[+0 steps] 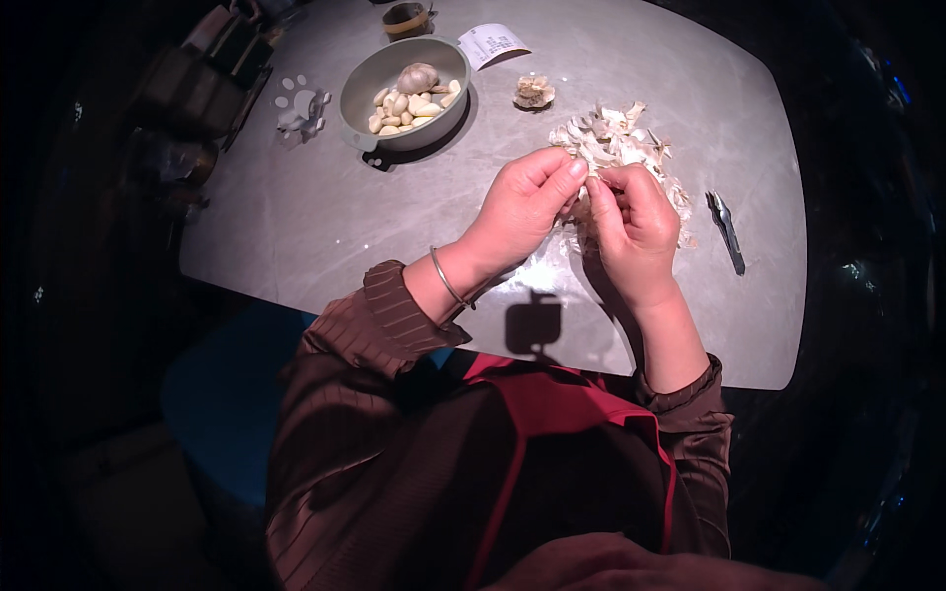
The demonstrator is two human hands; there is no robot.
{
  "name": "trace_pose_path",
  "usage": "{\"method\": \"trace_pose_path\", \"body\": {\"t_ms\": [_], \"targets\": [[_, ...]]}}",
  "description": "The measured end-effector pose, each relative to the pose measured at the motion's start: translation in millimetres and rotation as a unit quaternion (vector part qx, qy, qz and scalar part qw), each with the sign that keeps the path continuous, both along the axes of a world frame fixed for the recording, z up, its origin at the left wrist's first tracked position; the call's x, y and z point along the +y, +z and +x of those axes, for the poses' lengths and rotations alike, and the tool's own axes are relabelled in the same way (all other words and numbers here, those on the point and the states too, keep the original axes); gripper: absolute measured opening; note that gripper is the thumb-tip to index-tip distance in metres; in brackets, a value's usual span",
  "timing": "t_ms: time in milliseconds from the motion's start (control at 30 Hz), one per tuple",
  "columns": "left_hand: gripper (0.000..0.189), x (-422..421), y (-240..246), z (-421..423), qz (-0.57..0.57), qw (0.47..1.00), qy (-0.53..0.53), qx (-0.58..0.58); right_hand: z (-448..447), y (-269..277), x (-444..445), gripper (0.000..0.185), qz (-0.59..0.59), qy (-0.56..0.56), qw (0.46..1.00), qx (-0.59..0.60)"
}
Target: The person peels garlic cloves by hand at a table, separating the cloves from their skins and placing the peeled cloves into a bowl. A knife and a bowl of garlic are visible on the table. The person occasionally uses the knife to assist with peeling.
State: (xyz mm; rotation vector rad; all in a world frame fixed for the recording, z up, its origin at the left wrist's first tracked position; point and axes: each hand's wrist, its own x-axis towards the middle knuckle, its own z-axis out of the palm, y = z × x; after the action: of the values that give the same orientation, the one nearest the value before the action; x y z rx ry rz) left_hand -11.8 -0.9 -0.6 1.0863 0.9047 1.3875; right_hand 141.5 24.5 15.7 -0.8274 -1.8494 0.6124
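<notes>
My left hand (521, 203) and my right hand (637, 221) meet fingertip to fingertip over a heap of garlic skins (613, 137). Between their thumbs and forefingers they pinch a small pale piece of garlic (588, 177), mostly hidden by the fingers. To the left stands a grey-green bowl (362, 81) with a small handle tab. Several peeled garlic cloves (401, 107) lie in it, with one whole garlic bulb (418, 77) on top of them. A broken garlic bulb (533, 92), ragged with dry skin, rests on the table between bowl and heap.
The grey table (295, 221) has a rounded right side. A slim dark metal tool (726, 233), perhaps tweezers, lies right of the heap. Behind the bowl are a curled printed paper slip (491, 46) and a small jar (406, 21). A paw-shaped item (301, 107) lies left.
</notes>
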Motion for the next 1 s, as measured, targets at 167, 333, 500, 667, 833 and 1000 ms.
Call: {"method": "trace_pose_path", "body": {"t_ms": [167, 333, 500, 667, 833, 1000], "targets": [[0.027, -1.9, -0.6, 0.2, 0.016, 1.000, -0.003, 0.014, -2.8, -2.3, -0.3, 0.009, 0.077, -0.013, 0.997, -0.019], [0.027, -1.8, -2.2, 3.9, 0.026, 0.999, 0.026, 0.024, -3.3, -4.6, -0.9, 0.006, -0.086, 0.018, 0.993, 0.079], [0.025, 0.8, -0.9, 0.8, 0.049, 0.995, 0.044, 0.071, -2.0, -6.4, 2.0, 0.006, -0.071, 0.012, 0.996, 0.043], [0.022, -2.5, 3.6, -2.2, 0.009, 1.000, -0.008, -0.021, 1.3, -5.2, 5.8, 0.021, -0.128, 0.073, 0.986, 0.080], [0.025, -3.5, 7.5, -5.8, -0.034, 0.998, -0.026, -0.034, 7.9, -1.2, 7.8, 0.022, -0.160, 0.132, 0.976, 0.072], [0.028, 2.6, 6.9, -9.7, -0.045, 0.995, -0.053, -0.074, 6.5, -2.6, 8.5, 0.015, -0.228, 0.170, 0.951, 0.124]]}}
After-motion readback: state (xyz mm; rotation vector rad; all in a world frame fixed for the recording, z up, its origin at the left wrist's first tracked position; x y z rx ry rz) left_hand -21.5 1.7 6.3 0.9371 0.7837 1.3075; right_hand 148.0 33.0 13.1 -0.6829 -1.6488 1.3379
